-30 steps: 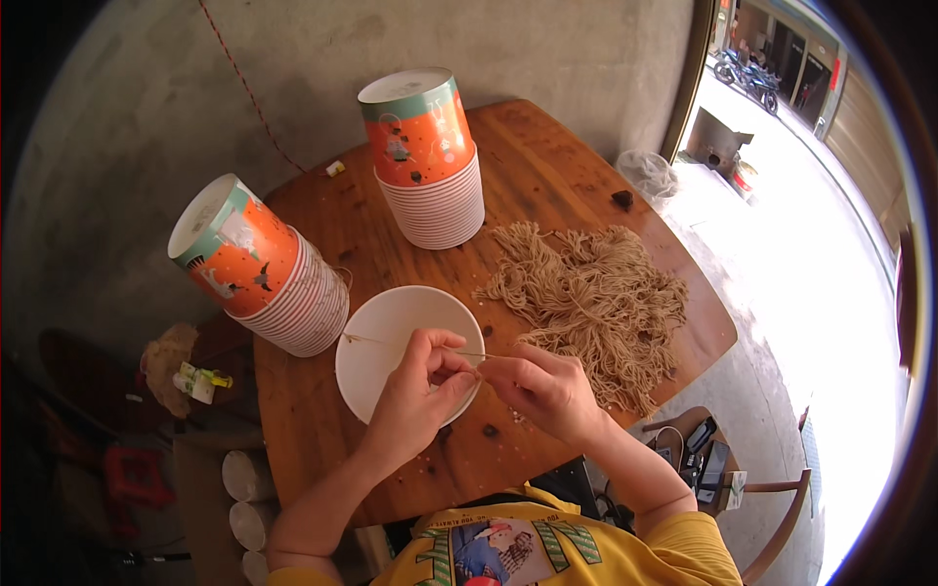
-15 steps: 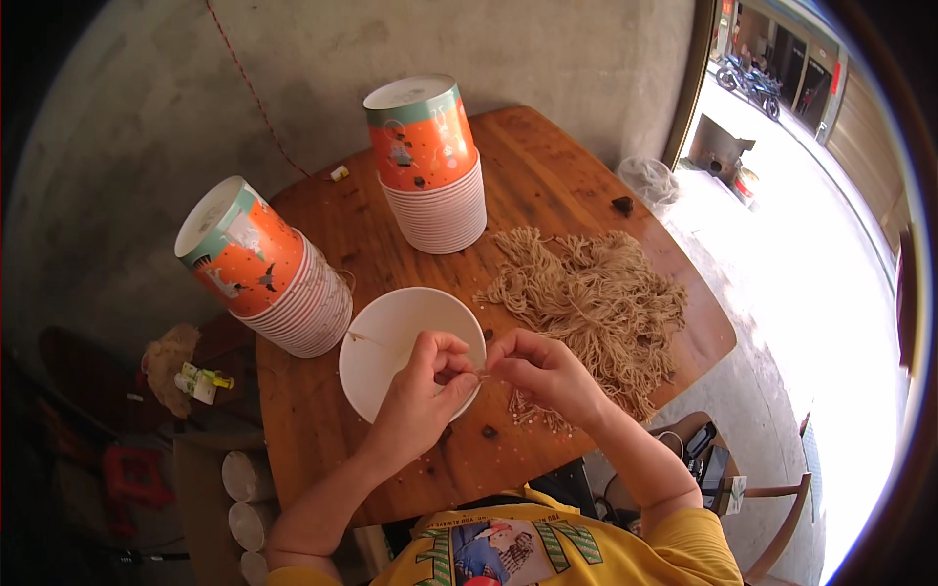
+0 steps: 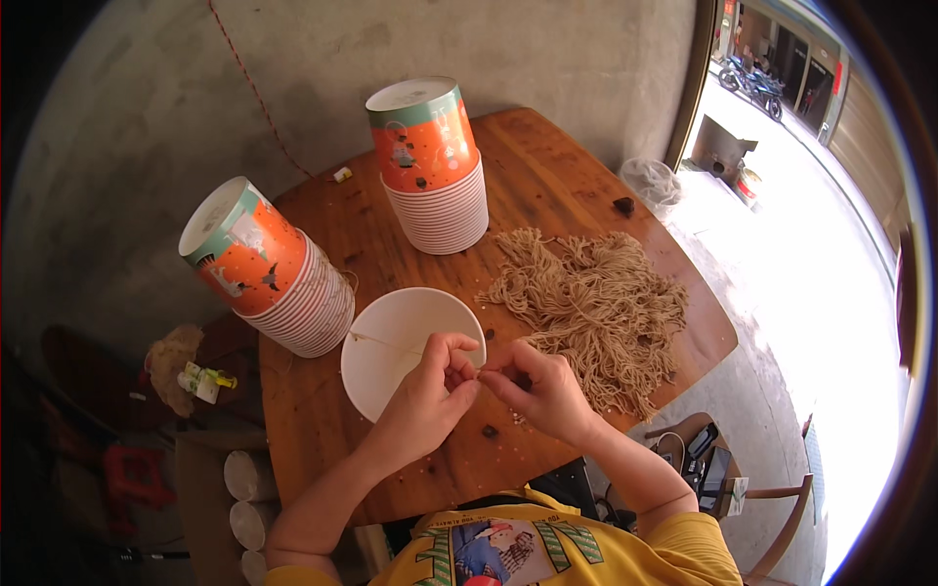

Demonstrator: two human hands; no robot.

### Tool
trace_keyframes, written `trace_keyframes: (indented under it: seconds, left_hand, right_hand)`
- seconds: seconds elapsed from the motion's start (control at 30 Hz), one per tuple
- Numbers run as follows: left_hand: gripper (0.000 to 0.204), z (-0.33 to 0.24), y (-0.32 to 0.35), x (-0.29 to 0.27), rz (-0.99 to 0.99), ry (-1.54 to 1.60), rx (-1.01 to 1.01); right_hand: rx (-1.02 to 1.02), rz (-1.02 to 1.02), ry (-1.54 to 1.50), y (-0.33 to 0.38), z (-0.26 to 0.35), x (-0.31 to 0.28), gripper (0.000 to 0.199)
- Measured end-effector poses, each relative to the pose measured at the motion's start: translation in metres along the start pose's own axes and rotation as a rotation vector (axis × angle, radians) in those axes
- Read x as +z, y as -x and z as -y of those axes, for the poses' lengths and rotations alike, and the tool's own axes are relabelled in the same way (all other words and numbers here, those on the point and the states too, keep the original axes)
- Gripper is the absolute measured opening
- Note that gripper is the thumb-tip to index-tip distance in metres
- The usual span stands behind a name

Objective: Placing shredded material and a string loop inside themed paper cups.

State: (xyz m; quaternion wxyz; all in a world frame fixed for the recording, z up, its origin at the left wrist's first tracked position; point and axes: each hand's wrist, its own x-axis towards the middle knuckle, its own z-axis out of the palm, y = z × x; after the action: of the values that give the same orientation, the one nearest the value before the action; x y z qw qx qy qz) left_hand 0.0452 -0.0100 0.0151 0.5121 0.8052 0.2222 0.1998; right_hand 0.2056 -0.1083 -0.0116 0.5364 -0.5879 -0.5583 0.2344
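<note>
A thin pale string (image 3: 376, 341) runs from beside the left tub stack over a round white bowl (image 3: 363, 376) to my fingers. My left hand (image 3: 422, 405) is closed, pinching this string above the bowl's right rim. Thumb and fingertips of my right hand (image 3: 545, 393) are pinched together and meet the left fingertips. The short bit of string between them is mostly hidden by the fingers. To the right of the bowl, close by my right hand, spreads a tangled heap of beige string (image 3: 596, 303).
Two stacks of upturned orange and green paper tubs, a left stack (image 3: 269, 269) with string wound about it and a far stack (image 3: 427, 161), stand on the wooden table (image 3: 528, 161). Small dark bits lie about. Below left, a cardboard box (image 3: 200, 488) holds white rolled items.
My right hand has turned slightly, and its fingertips have come closer against the left ones. More of the string over the bowl shows now. The left hand has barely moved.
</note>
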Motion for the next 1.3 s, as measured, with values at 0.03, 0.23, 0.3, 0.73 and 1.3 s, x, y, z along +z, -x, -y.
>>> trace_keyframes:
  seconds: [0.03,0.23,0.3,0.73,1.3]
  left_hand:
    - [0.031,-0.001,0.000,0.000,-0.001,-0.001,-0.001]
    - [0.022,-0.010,0.006,-0.010,0.014,-0.102,-0.071]
    - [0.014,-0.006,0.007,-0.011,-0.002,-0.191,-0.002]
    - [0.008,-0.002,0.005,-0.005,-0.043,0.052,-0.126]
    - [0.012,-0.004,0.005,0.002,-0.168,-0.299,0.208]
  right_hand:
    - [0.055,0.010,-0.038,0.000,0.001,0.000,0.012]
    - [0.001,-0.022,-0.015,0.001,-0.006,-0.001,0.012]
    - [-0.007,-0.022,-0.007,0.002,-0.008,-0.002,0.012]
    - [-0.156,-0.066,0.051,0.009,-0.015,0.001,0.011]
    - [-0.260,-0.119,0.258,0.007,-0.005,0.007,0.013]
